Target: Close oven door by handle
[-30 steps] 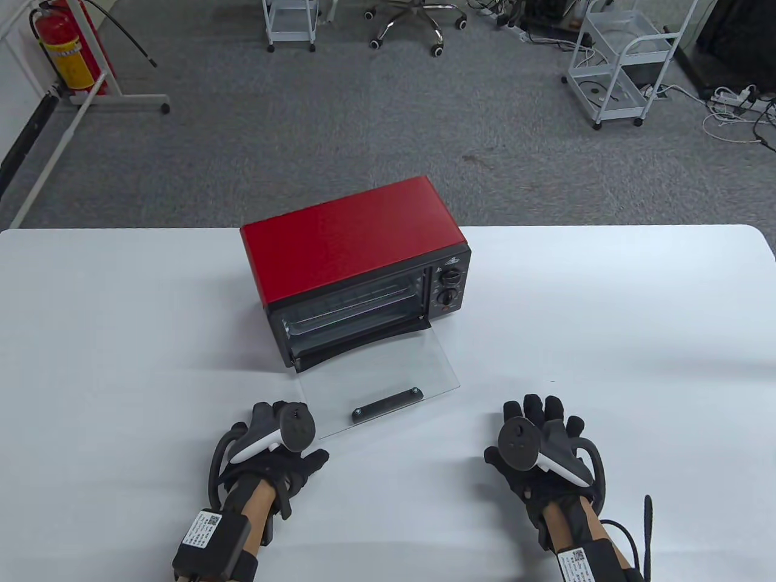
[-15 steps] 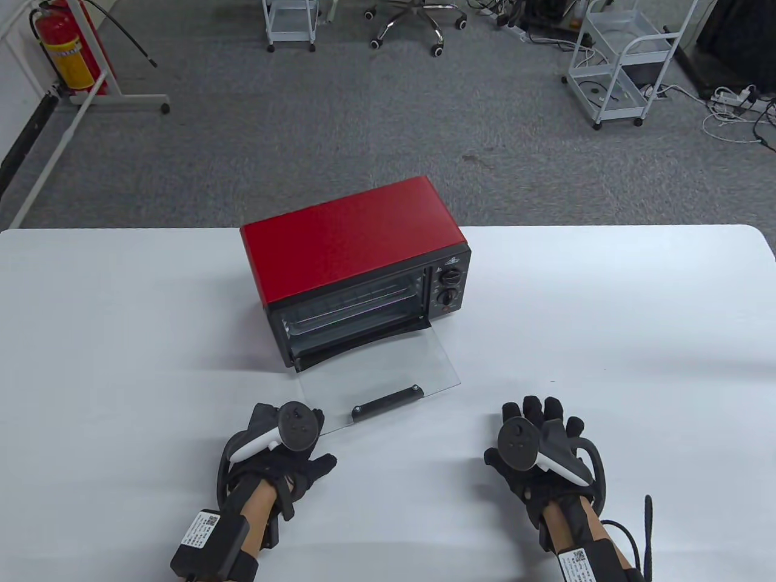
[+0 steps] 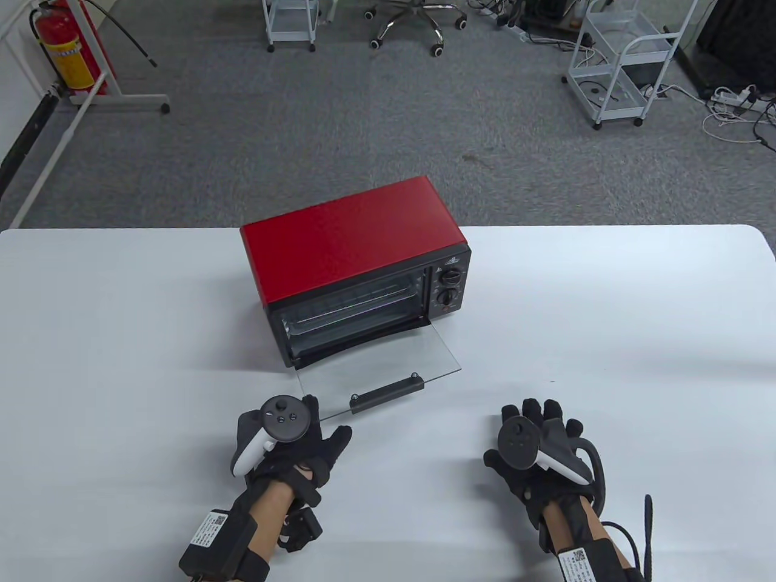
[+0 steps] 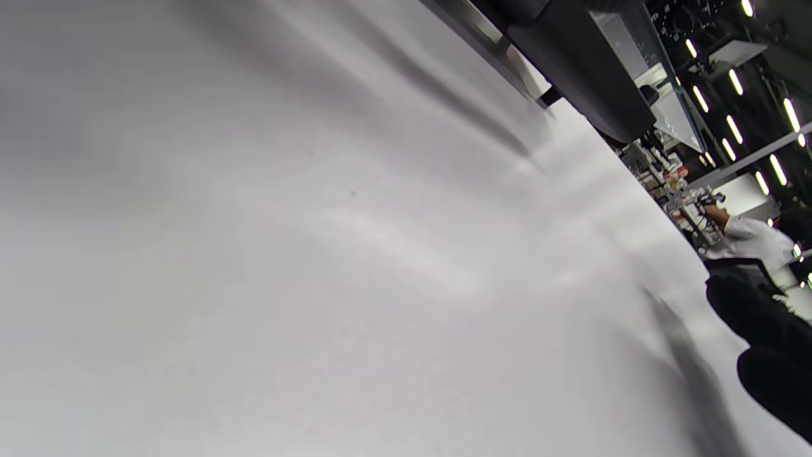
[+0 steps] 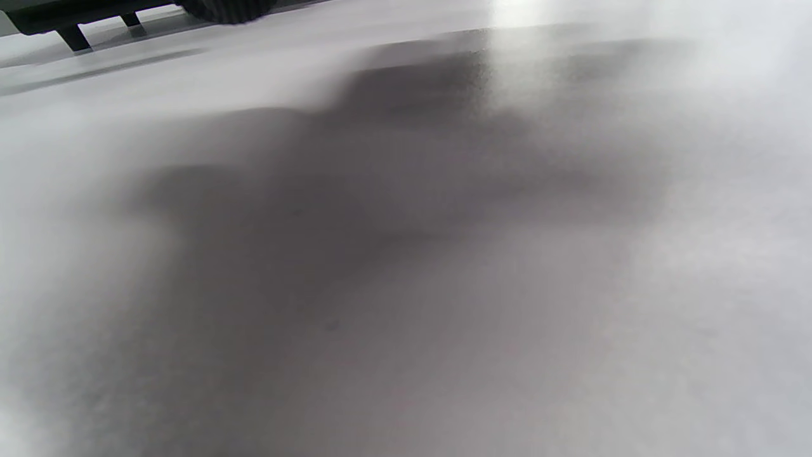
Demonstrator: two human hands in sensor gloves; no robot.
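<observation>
The red toaster oven [image 3: 351, 242] stands mid-table, its glass door [image 3: 388, 357] hinged down toward me and tilted a little above the table. The black handle [image 3: 387, 393] runs along the door's near edge. My left hand [image 3: 321, 421] is at the door's near-left corner with its thumb spread; its fingers reach under the glass edge and are partly hidden by the tracker. In the left wrist view a dark bar [image 4: 583, 70] shows under the glass. My right hand [image 3: 536, 418] rests flat on the table, fingers spread, to the right of the door and holding nothing.
The white table [image 3: 606, 315] stretches wide on both sides of the oven. The oven's knobs [image 3: 449, 286] are on its right front panel. Beyond the table are grey carpet, a fire extinguisher [image 3: 60, 48] and white carts [image 3: 624, 60].
My left hand has moved right and forward and turned under the door's corner. The door's near edge and handle have risen and shifted toward the oven. My right hand has not moved.
</observation>
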